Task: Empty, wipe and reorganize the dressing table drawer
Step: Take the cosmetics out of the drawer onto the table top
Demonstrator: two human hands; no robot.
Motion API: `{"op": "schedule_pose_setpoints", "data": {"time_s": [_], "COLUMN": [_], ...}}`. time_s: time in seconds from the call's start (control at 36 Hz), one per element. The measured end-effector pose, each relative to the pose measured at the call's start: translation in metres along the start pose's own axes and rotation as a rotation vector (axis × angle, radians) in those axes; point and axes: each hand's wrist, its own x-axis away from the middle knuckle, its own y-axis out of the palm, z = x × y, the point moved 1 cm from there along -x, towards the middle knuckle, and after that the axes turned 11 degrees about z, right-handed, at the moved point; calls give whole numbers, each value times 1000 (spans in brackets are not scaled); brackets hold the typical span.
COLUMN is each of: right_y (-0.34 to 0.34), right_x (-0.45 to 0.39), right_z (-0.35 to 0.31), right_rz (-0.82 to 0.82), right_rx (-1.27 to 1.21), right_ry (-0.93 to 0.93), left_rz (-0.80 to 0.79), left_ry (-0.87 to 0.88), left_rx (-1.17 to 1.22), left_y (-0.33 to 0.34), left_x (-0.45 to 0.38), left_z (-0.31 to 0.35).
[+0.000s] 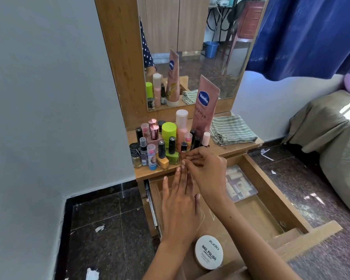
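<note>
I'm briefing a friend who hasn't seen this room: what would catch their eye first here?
Probably the crowd of cosmetic bottles on the dressing table top, with the tall pink Vaseline tube against the mirror. Below, both hands, left hand and right hand, reach over the open drawer.

**Readable labels at the drawer**

The pink tube [205, 107] standing against the mirror [200, 47] carries a blue badge reading "Vaseline", with "uta-Hya" legible below it; smaller print there is too fine to read. In front of the tube, inside the drawer [257, 211], a round white tin [208, 252] reads "ZUDIO" and "NAIL POLISH", with smaller lines beneath unreadable. Bottle cap labels left of the tube are illegible.
</note>
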Motion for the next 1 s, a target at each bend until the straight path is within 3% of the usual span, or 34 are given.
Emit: {"op": "schedule_pose_setpoints", "data": {"time_s": [0.19,0.25,0.33,0.42,0.53,0.64,0.72,0.86,1.0], "right_y": [-52,-70,-91,-101,-103,-96,-94,-98,-105], "right_x": [2,8,19,33,41,42,45,43,37], "right_z": [15,27,46,60,67,66,66,67,63], "right_rz": [-164,-239,-311,-378,-473,-549,-557,-461,-255], "right_rx": [124,217,306,368,457,498,514,430,235], "right_ry": [-85,-77,-49,-14,-8,-16,-16,-54,-53], "left_rz": [21,-89,-426,-658,-776,-736,-680,-557,-238], "left_ry": [172,304,457,534,627,751,742,618,379], "left_rx": [82,152,264,194,172,142,178,197,246], "left_y": [-8,-9,-12,-2,15,15,11,2,-19], "left_x": [0,1,3,9,15,16,18,11,-14], "left_z": [-9,-12,-13,-10,-4,8,13,10,13]}}
